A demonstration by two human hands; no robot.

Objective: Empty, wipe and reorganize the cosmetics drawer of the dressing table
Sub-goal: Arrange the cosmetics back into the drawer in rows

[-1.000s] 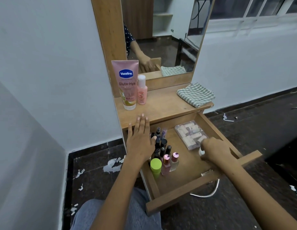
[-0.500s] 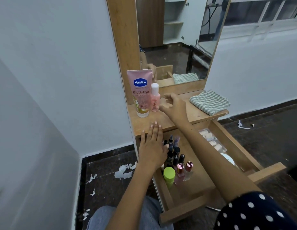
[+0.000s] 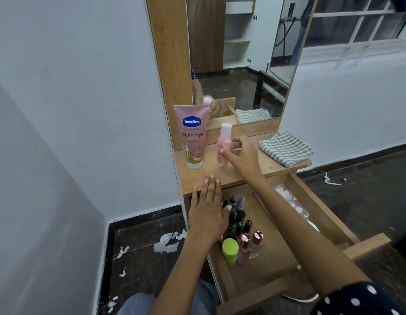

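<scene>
While the right hand curls round the small pink bottle on the dressing table, the left hand lies flat, fingers straight, on the tabletop's front edge. Just left of the right hand stands the Vaseline tube; to its right, a folded checked cloth. Beneath both forearms, the open drawer holds nail polish bottles and a green-capped jar.
</scene>
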